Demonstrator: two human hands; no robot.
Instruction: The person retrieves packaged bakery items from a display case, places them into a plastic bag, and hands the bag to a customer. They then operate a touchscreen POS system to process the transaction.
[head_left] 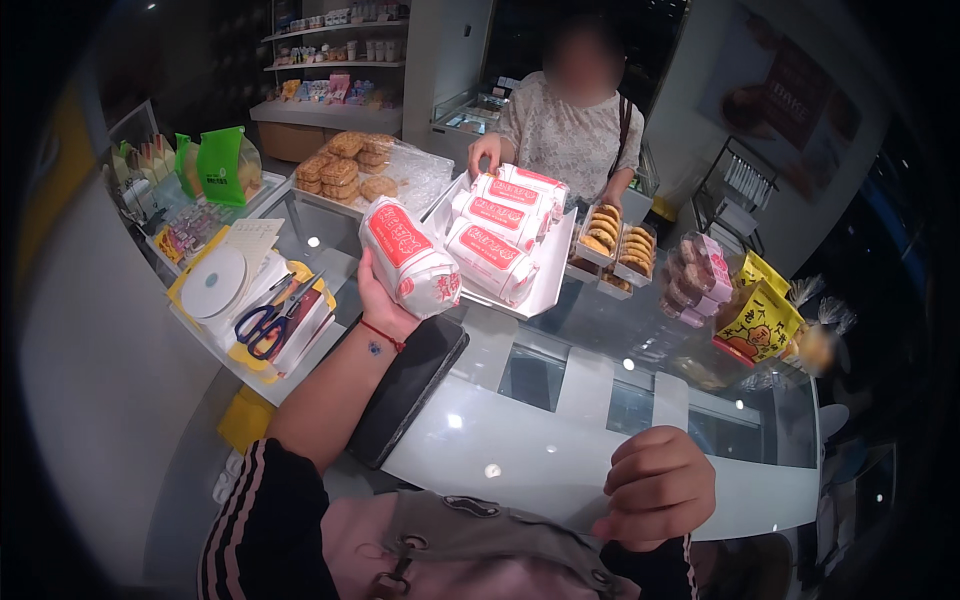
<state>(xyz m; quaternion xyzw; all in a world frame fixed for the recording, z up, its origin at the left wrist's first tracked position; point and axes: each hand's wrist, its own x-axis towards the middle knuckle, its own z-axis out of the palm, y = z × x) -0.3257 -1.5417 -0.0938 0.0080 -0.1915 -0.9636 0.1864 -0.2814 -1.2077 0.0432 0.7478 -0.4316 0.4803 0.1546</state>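
My left hand (384, 302) is stretched forward over the counter, its fingers around a white paper-wrapped package (408, 254) with a red label. Right of it stands an open white box (552, 290) with several similar wrapped packages (492, 262) inside. Across the counter a person (560, 125) has one hand (487, 152) at the box's far edge. My right hand (660, 488) is raised near the counter's front edge, curled into a fist, with nothing seen sticking out of it. Below my left forearm lies a flat dark slab (412, 385).
On the left, a tray (270, 375) bears scissors (268, 322) and a white round roll (212, 282). Round pastries (340, 172) sit behind. Cookie boxes (603, 232), pink packs (692, 280) and yellow bags (755, 320) line the counter's (580, 470) far right.
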